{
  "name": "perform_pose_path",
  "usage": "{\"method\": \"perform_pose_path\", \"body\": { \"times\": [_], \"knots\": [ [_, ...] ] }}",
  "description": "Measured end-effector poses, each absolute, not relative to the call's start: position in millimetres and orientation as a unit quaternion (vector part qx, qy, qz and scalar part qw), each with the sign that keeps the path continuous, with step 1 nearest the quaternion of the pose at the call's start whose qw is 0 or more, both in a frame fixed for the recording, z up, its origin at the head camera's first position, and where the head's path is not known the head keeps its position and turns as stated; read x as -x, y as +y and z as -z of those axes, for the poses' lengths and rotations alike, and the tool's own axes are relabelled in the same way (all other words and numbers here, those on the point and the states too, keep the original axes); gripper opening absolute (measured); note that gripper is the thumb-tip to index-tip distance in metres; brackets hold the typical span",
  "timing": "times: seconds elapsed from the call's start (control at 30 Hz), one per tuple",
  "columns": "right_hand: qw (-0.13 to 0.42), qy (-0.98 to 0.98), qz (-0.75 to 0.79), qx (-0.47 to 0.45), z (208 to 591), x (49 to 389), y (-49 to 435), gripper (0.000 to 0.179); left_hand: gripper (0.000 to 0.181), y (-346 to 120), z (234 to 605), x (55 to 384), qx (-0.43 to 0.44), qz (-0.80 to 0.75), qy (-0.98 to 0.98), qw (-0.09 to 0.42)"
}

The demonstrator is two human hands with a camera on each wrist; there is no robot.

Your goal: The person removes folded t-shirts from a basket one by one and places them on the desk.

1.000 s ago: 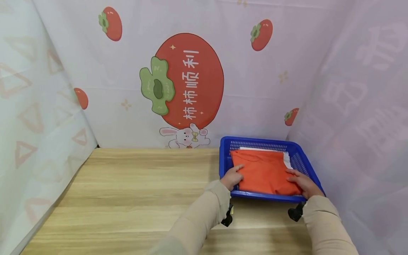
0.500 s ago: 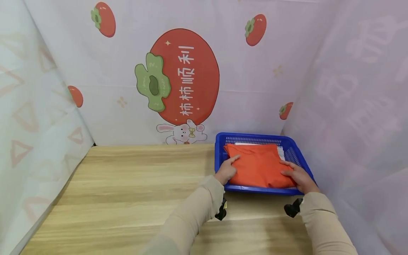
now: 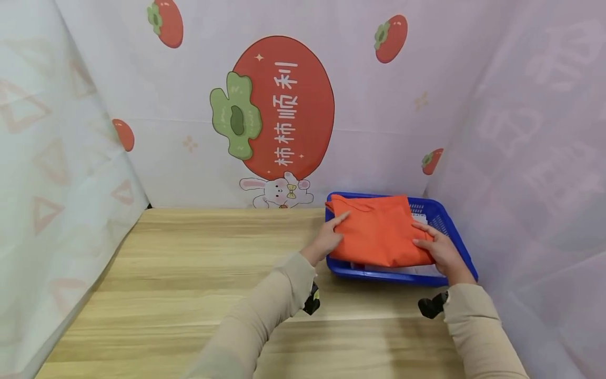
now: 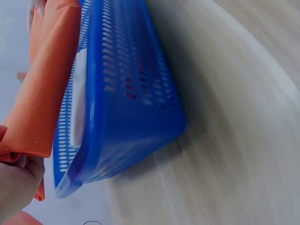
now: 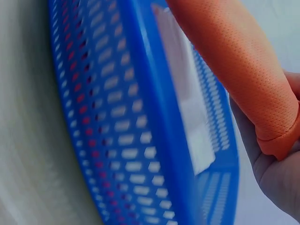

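Note:
A folded orange shirt (image 3: 379,231) of perforated fabric is held level above the blue basket (image 3: 388,276). My left hand (image 3: 327,238) grips its left edge, thumb on top and fingers underneath, as the left wrist view shows. At the opposite edge my right hand (image 3: 442,251) holds it the same way, with the palm below the fold (image 5: 276,126). Beneath the shirt, white folded cloth (image 4: 78,101) lies in the basket, mostly covered in the head view. Between the shirt and the basket rim a gap shows in both wrist views.
The basket stands at the table's back right, close to the right-hand curtain (image 3: 530,210). Wooden table surface (image 3: 213,273) stretches to its left. A printed backdrop (image 3: 189,173) rises behind. Black devices (image 3: 432,305) hang under both wrists.
The orange shirt has risen out of the basket in both hands, uncovering white cloth at the front. Both hands have moved up with it, the left slightly outward.

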State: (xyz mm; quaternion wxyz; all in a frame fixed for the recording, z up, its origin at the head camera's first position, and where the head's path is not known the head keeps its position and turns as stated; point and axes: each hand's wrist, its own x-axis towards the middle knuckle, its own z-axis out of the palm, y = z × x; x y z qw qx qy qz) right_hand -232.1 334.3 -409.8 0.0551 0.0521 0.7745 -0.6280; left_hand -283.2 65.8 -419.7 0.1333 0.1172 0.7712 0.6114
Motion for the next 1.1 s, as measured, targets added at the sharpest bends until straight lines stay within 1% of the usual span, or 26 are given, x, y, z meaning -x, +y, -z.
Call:
{"method": "perform_pose_path", "body": {
  "times": [0.1,0.27,0.37,0.53,0.77,1.0,1.1],
  "knots": [
    [0.045,0.766,0.64,-0.044,404.5,232.7,324.9,0.055,0.069,54.5,414.4,283.1,-0.128,-0.611,0.771,0.126],
    [0.037,0.758,0.651,-0.028,399.0,238.7,302.5,0.053,0.069,29.7,413.7,285.4,-0.12,-0.595,0.785,0.126],
    [0.039,0.752,0.658,-0.024,397.8,241.8,287.6,0.052,0.067,13.8,413.5,286.9,-0.103,-0.587,0.792,0.132],
    [0.045,0.74,0.67,-0.032,397.7,246.7,262.2,0.051,0.065,-10.5,412.6,287.9,-0.077,-0.571,0.808,0.125],
    [0.05,0.737,0.672,-0.047,401.6,256.6,226.9,0.051,0.063,-42.3,416.2,288.3,-0.045,-0.582,0.804,0.108],
    [0.055,0.736,0.675,-0.031,410.7,269.4,189.2,0.05,0.064,-77.2,420.2,289.3,-0.048,-0.582,0.808,0.083],
    [0.051,0.731,0.679,-0.034,414.5,274.7,172.5,0.049,0.064,-91.8,420.2,289.8,-0.036,-0.572,0.815,0.085]
  ]
}}
